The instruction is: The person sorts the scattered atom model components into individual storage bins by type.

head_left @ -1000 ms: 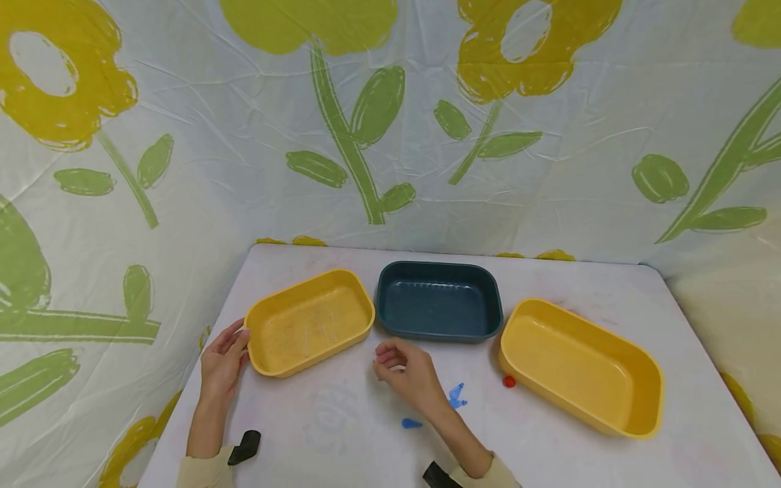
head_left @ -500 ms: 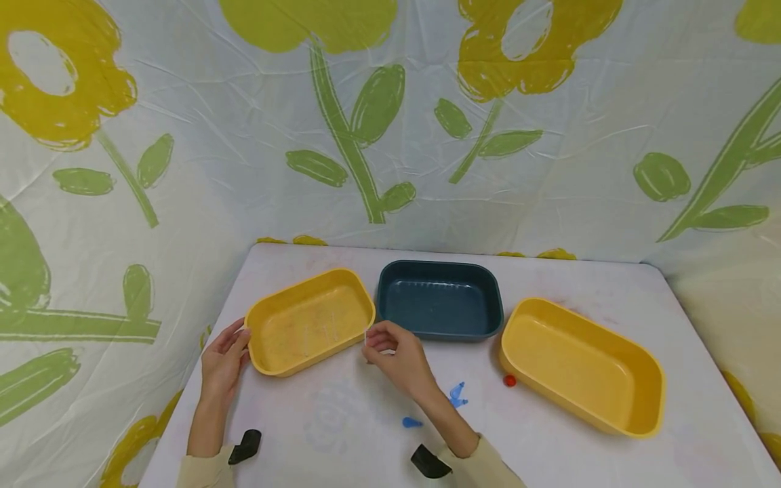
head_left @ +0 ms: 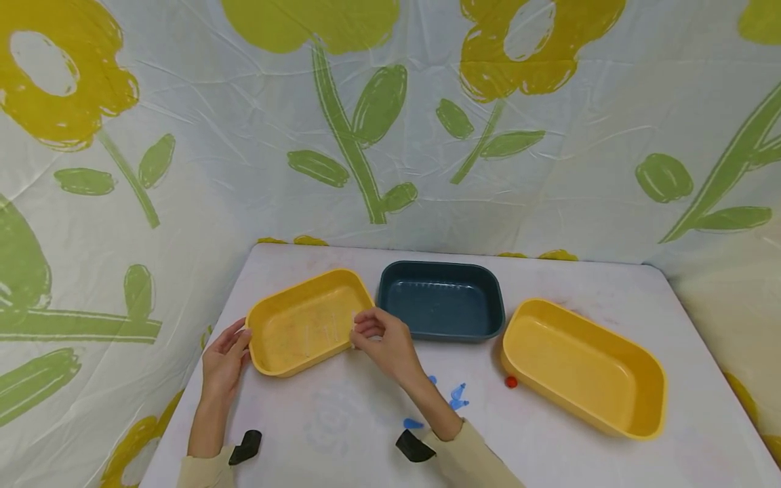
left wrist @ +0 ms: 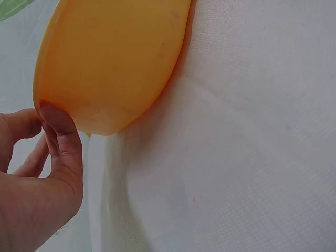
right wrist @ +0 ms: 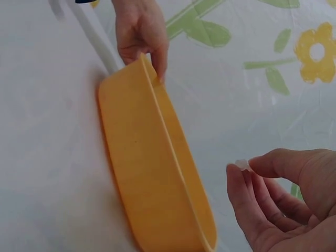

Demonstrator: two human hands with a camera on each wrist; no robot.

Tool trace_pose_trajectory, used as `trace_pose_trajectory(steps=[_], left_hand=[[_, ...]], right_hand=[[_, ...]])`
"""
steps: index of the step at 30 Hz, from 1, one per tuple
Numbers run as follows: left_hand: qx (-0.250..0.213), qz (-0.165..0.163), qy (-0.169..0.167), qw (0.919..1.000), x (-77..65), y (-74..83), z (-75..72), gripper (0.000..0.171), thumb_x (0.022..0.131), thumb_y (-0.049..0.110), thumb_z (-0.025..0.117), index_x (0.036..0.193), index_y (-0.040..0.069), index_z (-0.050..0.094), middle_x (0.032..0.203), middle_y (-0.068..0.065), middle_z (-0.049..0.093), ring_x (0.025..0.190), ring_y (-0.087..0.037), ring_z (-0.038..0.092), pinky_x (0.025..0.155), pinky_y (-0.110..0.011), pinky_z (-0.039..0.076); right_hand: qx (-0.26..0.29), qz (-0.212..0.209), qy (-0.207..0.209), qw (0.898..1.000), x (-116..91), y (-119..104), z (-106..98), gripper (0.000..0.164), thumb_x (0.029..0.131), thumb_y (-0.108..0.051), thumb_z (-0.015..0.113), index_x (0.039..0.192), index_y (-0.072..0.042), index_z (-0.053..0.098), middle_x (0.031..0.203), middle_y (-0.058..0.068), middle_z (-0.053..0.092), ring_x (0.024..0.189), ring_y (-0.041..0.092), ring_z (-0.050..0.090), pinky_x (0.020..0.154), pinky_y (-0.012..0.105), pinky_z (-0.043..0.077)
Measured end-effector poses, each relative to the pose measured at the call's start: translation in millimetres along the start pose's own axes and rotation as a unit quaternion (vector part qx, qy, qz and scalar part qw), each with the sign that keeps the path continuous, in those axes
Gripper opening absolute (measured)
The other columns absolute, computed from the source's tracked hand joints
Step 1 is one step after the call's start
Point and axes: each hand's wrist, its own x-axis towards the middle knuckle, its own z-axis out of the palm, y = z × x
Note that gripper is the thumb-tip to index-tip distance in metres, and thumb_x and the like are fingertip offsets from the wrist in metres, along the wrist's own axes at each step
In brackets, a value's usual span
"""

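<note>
At the tray's left end, my left hand [head_left: 222, 362] pinches the rim of the left yellow tray [left wrist: 105, 63] between thumb and fingers. Several thin clear pieces [head_left: 330, 331] lie on that tray's floor. Over its right end, my right hand [head_left: 386, 342] pinches a small clear plastic piece [right wrist: 242, 164] between thumb and index fingertip. Most of that piece is hidden or too faint to make out. In the right wrist view the tray stands beside this hand, apart from it.
A dark teal tray [head_left: 441, 333] stands at the back middle, and another yellow tray [head_left: 586, 369] at the right. Small blue pieces [head_left: 458, 393] lie near the right forearm. Beside the right tray sits a small red piece [head_left: 510, 382].
My right hand has moved left and slightly up to the left tray's right end, carrying the clear piece. The left hand stays at the tray's rim.
</note>
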Motion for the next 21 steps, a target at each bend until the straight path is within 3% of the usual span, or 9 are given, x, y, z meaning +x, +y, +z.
trace_pose_trajectory(steps=[4, 12, 21], left_hand=[[-0.002, 0.004, -0.003, 1.0, 0.2, -0.3, -0.3, 0.051, 0.086, 0.03, 0.069, 0.133, 0.017, 0.055, 0.11, -0.001, 0.057, 0.083, -0.013, 0.06, 0.069, -0.017, 0.052], [-0.002, 0.002, 0.002, 1.0, 0.5, 1.2, 0.0, 0.05, 0.086, 0.03, 0.069, 0.133, 0.017, 0.055, 0.11, -0.001, 0.057, 0.081, -0.011, 0.059, 0.069, -0.016, 0.052], [-0.006, 0.0, -0.003, 1.0, 1.9, 0.0, -0.4, 0.049, 0.087, 0.03, 0.069, 0.133, 0.017, 0.055, 0.112, -0.003, 0.056, 0.082, -0.012, 0.059, 0.07, -0.017, 0.052]], right_hand=[[-0.008, -0.009, 0.002, 1.0, 4, -5, 3, 0.022, 0.082, 0.002, 0.069, 0.102, 0.009, 0.062, 0.089, 0.021, 0.065, 0.079, 0.034, 0.064, 0.07, 0.019, 0.053], [0.005, -0.027, 0.011, 1.0, 20, 6, 15, 0.023, 0.08, 0.005, 0.07, 0.1, 0.012, 0.061, 0.086, 0.023, 0.065, 0.077, 0.036, 0.065, 0.073, 0.043, 0.055], [-0.025, -0.021, 0.024, 0.999, 39, 43, 32, 0.021, 0.08, -0.006, 0.074, 0.098, -0.001, 0.065, 0.083, 0.009, 0.067, 0.073, 0.022, 0.067, 0.067, 0.024, 0.055]])
